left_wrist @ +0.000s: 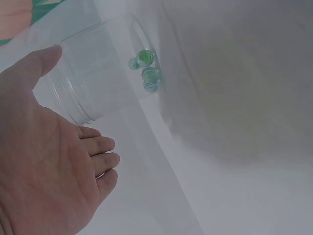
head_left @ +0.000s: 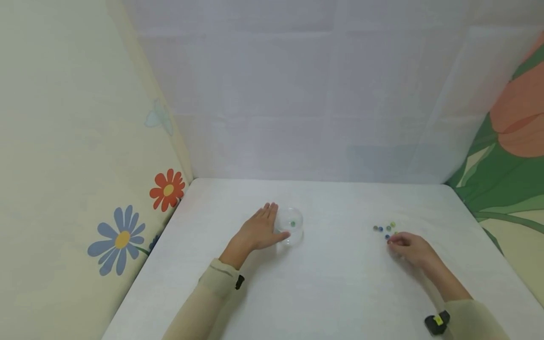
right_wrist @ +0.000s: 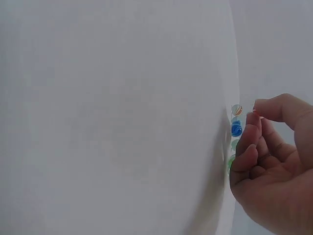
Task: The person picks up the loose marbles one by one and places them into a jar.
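Note:
A clear, round jar (head_left: 299, 215) stands on the white table, with several green-tinted marbles (left_wrist: 150, 74) at its bottom in the left wrist view. My left hand (head_left: 260, 230) is at the jar's left side, fingers straight and thumb spread along the near side. Its thumb overlaps the jar's rim in the left wrist view; firm contact is hard to tell. To the right, my right hand (head_left: 414, 250) pinches a small clear, reddish marble between thumb and fingertips, mostly hidden by them. Just beyond it lie several loose marbles (head_left: 380, 229), among them a blue one (right_wrist: 236, 129).
A white cloth covers the table (head_left: 331, 283), and a pale sheet (head_left: 297, 94) hangs behind it. Flower-patterned panels flank both sides, with a blue flower (head_left: 122, 239) at left and green leaves (head_left: 514, 179) at right. Dark wrist devices (head_left: 437, 323) sit at the sleeves.

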